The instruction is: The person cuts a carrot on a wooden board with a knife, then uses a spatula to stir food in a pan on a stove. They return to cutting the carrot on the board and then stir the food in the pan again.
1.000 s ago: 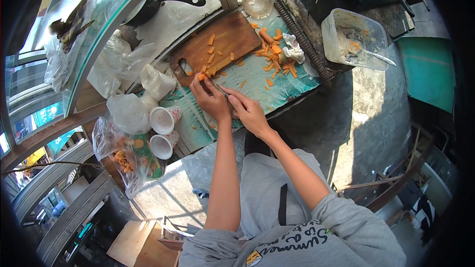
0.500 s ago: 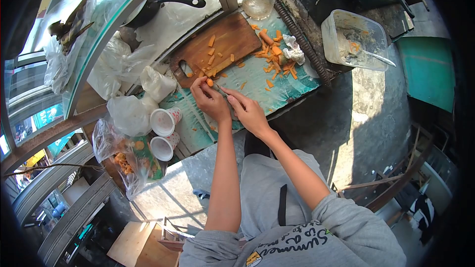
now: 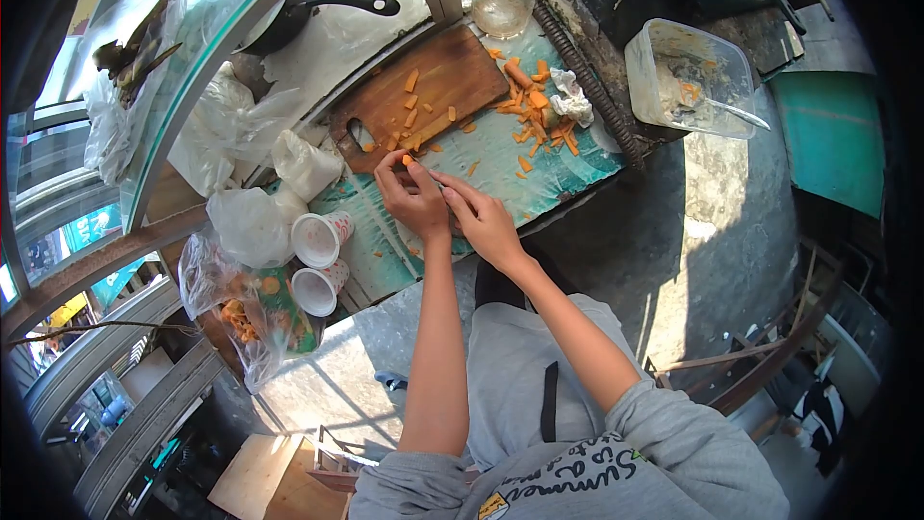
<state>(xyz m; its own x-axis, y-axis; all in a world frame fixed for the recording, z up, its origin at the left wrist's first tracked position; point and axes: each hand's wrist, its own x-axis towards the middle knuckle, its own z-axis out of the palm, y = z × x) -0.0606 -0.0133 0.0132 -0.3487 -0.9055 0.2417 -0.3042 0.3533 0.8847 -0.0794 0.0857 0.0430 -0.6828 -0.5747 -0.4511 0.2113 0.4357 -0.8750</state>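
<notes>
**Both hands at a carrot piece, near edge of the teal counter**

Left hand: fingers bent, thumb and fingertips pinching a small orange carrot piece. The piece sits just off the near corner of the wooden cutting board, above the teal counter.

Right hand: pressed against the left, index finger stretched toward the carrot piece, other fingers curled under. Cannot tell whether it grips anything; the palm side is hidden.

On the board: scattered carrot chunks. To the right of the board, on the counter, a looser heap of cut carrot with a crumpled white tissue touching it.

Further right: a clear plastic tub with a spoon resting in it.

Left of the hands: two paper cups lying on their sides, among white plastic bags. A black pan sits behind the board.
</notes>
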